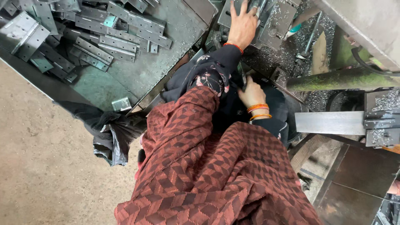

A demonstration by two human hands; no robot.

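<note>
Nearest, a brown patterned shawl (216, 175) fills the lower frame. Just beyond it, at about one o'clock, the right hand (252, 93), orange bangles at its wrist, curls down into a dark gap; whether it grips anything cannot be told. Farther out at twelve o'clock, the left hand (242, 26) lies spread, fingers open, on a flat metal plate (281, 18) of the machine. Away at ten o'clock, grey metal hinges (104, 39) lie heaped on a steel tray (166, 54).

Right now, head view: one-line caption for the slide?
Left hand pressed flat on a metal plate at the machine, right hand low by the lap, hinges piled on the tray.
</note>
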